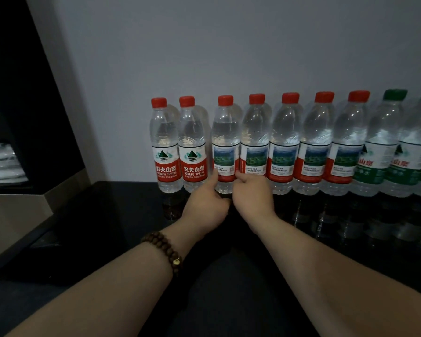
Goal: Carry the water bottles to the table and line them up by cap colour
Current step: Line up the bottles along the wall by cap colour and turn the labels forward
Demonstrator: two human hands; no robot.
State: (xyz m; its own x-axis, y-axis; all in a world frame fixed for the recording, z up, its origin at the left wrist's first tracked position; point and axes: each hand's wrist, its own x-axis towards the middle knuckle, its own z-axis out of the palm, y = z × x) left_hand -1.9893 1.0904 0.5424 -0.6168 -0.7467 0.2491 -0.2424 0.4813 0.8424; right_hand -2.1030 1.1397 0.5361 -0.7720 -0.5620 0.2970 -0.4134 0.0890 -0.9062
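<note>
Left hand [204,206] and right hand [252,197] clasp, from 9 and 3 o'clock, the third red-capped bottle [225,132]: clear, red-and-white label. It stands upright in a row along the black desk [253,288], at its 12 o'clock edge; green-capped bottles [384,142] stand at 3 o'clock.

Dim, flat indoor light, glossy dark table [253,300] mirroring bottles [283,147], right edge blurred and bowed
</note>
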